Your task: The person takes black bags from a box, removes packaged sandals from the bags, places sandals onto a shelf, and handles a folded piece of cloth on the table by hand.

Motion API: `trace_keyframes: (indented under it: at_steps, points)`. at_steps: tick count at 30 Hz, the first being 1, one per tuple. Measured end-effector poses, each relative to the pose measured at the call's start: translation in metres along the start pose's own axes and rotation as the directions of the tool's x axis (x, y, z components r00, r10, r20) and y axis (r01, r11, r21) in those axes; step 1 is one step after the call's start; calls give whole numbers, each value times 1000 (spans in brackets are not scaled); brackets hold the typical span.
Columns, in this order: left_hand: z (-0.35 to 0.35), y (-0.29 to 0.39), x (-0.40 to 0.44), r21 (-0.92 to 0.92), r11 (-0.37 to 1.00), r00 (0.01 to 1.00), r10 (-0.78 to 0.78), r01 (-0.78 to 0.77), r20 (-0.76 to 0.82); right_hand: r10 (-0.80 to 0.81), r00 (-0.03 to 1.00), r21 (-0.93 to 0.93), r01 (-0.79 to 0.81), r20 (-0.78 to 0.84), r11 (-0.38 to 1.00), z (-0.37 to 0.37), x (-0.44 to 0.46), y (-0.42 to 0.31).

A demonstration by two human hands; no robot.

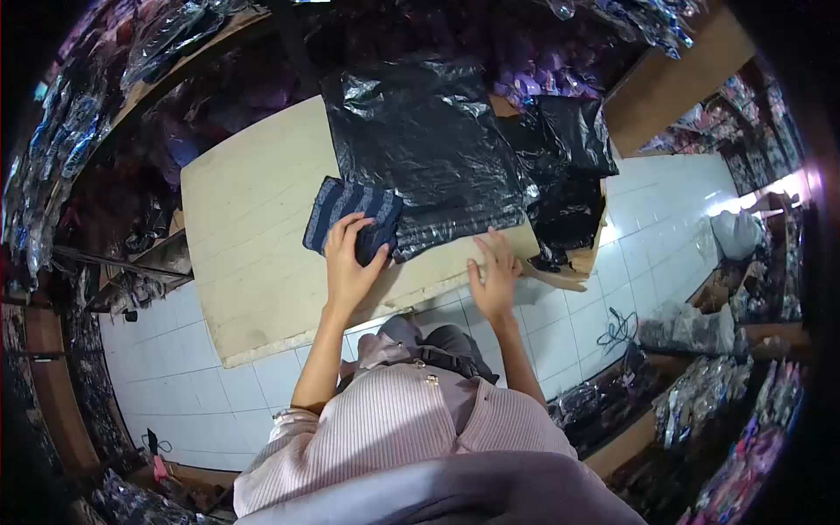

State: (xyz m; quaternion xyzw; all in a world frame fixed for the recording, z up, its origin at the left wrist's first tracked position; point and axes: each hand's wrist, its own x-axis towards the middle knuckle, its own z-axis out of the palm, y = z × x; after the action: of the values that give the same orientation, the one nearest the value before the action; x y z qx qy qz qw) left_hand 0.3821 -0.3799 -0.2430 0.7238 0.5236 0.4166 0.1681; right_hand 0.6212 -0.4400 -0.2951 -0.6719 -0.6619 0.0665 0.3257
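Observation:
A folded dark blue cloth with grey stripes lies on the table board, at the lower left corner of a large flat black plastic bag. My left hand is on the cloth's near edge, its fingers curled over it and the thumb at its right side. At the bag's near right edge rests my right hand, fingers apart, with nothing visible in it. The fingertips are at or just touching the plastic; I cannot tell which.
More black plastic bags are heaped at the table's right end, over a cardboard piece. The pale board extends left. Shelves of plastic-wrapped goods surround the white tiled floor. A dark cable lies on the right.

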Motion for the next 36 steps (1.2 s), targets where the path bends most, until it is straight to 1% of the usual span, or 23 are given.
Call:
trace_keyframes:
  at_steps: [4, 6, 9, 11, 13, 15, 16, 17, 19, 20, 21, 22, 23, 25, 27, 28, 29, 31, 32, 33, 34, 35, 36]
  points:
    - [19, 7, 34, 21, 1000, 998, -13, 12, 59, -19, 999, -13, 18, -41, 1000, -13, 50, 13]
    - [34, -2, 53, -78, 996, 999, -43, 45, 29, -51, 996, -19, 50, -67, 999, -20, 78, 15]
    - [53, -28, 81, -2, 997, 995, -74, 75, -64, -95, 992, -6, 95, -83, 995, -15, 123, 33]
    - [60, -49, 102, 35, 995, 994, -89, 91, -55, -152, 985, 24, 155, -77, 988, -9, 155, 50]
    - [68, -73, 120, 84, 981, 983, -170, 176, -70, -141, 987, 54, 146, -82, 988, -3, 191, 61]
    - [74, -101, 137, 118, 959, 966, -250, 256, -66, -104, 992, 143, 113, -65, 983, 4, 225, 74]
    - [76, -109, 146, 158, 949, 960, -255, 272, -119, -91, 994, 163, 101, -64, 982, 11, 242, 83]
    - [76, -119, 155, 226, 910, 937, -334, 348, -97, -78, 995, 181, 88, -60, 980, 18, 258, 92]
    - [74, -119, 167, 290, 855, 895, -362, 430, -259, -97, 995, 281, 99, -21, 954, 35, 293, 111]
    - [74, -131, 177, 297, 850, 892, -362, 435, -270, -54, 998, 402, 38, 27, 915, 43, 309, 118]
    - [77, -162, 187, 97, 906, 891, -379, 413, -251, -13, 996, 513, -32, 84, 858, 53, 324, 124]
    - [75, -170, 193, -110, 919, 891, -394, 379, -227, -50, 995, 645, -15, 82, 764, 60, 338, 124]
    - [76, -177, 197, -106, 917, 887, -399, 385, -233, -8, 993, 686, -75, 118, 724, 63, 348, 126]
    - [68, -165, 220, -417, 808, 868, -489, 416, -82, -42, 987, 710, -82, 156, 699, 60, 366, 121]
    - [64, -162, 238, -357, 837, 878, -471, 415, -82, -40, 992, 719, -58, 119, 692, 69, 385, 119]
    - [67, -162, 246, 8, 916, 882, -383, 400, -276, -33, 995, 719, -41, 89, 694, 74, 391, 121]
    - [72, -162, 253, 370, 843, 879, -224, 391, -420, -32, 996, 720, -41, 88, 693, 78, 396, 124]
    - [77, -164, 269, 320, 853, 863, -253, 412, -438, 71, 950, 680, -269, 304, 682, 72, 402, 115]
    - [78, -165, 277, 261, 859, 869, -335, 440, -364, 93, 950, 694, -283, 298, 662, 71, 402, 109]
    - [81, -168, 283, 204, 857, 867, -410, 472, -285, 94, 949, 694, -284, 300, 661, 76, 404, 109]
    - [77, -148, 288, 281, 782, 828, -496, 557, -261, 38, 979, 786, -186, 202, 590, 84, 405, 110]
    - [76, -145, 289, 283, 783, 830, -494, 554, -260, -7, 995, 858, -78, 95, 508, 90, 408, 113]
    - [77, -149, 293, 225, 822, 846, -467, 523, -258, -6, 991, 806, -104, 132, 583, 86, 409, 113]
